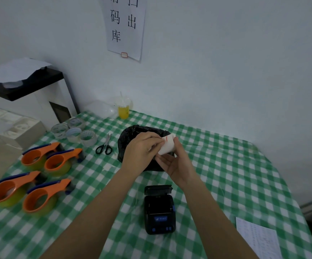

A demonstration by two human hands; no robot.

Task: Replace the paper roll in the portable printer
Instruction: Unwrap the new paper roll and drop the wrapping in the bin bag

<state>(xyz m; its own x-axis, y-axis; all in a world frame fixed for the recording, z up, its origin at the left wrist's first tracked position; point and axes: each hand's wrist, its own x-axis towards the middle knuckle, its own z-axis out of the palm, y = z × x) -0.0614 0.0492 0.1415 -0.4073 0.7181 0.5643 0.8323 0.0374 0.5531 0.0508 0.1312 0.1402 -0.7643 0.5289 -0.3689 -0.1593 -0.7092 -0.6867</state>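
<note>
The white paper roll (167, 145), marked with a thin red line near its top, is held up above the bench (235, 165) between both hands. The right hand (177, 165) cups it from below and the side, palm turned up; the left hand (142, 148) pinches at its upper edge with its fingertips. Just behind the hands sits a black plastic bag (130, 135). Nearer the person, the black portable printer (159, 212) rests on the green checked cloth with its lid tipped open. Scissors (104, 145) lie left of the bag, and four orange tape dispensers (37, 176) sit farther left.
</note>
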